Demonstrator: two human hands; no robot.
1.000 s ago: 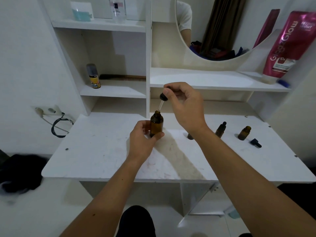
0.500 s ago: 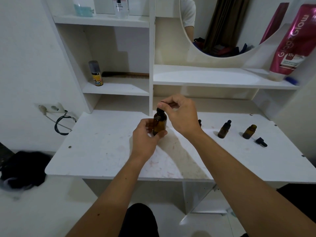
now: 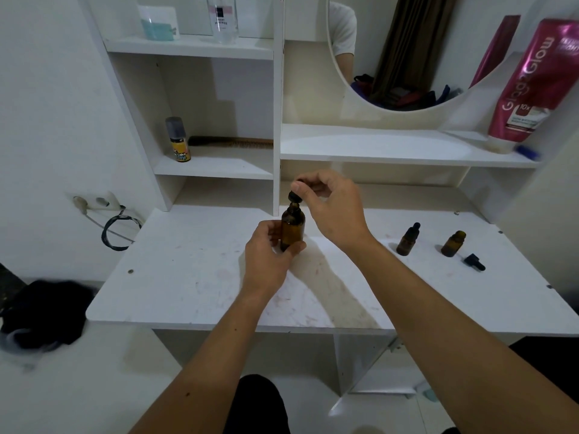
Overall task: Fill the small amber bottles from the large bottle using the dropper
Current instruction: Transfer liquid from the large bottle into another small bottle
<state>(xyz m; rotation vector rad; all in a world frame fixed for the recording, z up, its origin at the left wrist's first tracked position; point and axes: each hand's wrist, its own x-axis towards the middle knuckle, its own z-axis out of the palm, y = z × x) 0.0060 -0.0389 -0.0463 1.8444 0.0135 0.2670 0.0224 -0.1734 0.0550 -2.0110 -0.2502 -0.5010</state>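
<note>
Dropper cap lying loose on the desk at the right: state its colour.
Black, seen in the head view: the dropper cap beside the open small amber bottle.

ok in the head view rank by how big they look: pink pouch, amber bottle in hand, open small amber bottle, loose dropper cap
1. pink pouch
2. amber bottle in hand
3. open small amber bottle
4. loose dropper cap

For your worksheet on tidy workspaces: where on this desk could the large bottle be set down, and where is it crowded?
Free: the desk top left of the left hand, and the front strip between the forearms. Crowded: the right side, with the capped small bottle, open small bottle and loose dropper cap.
</note>
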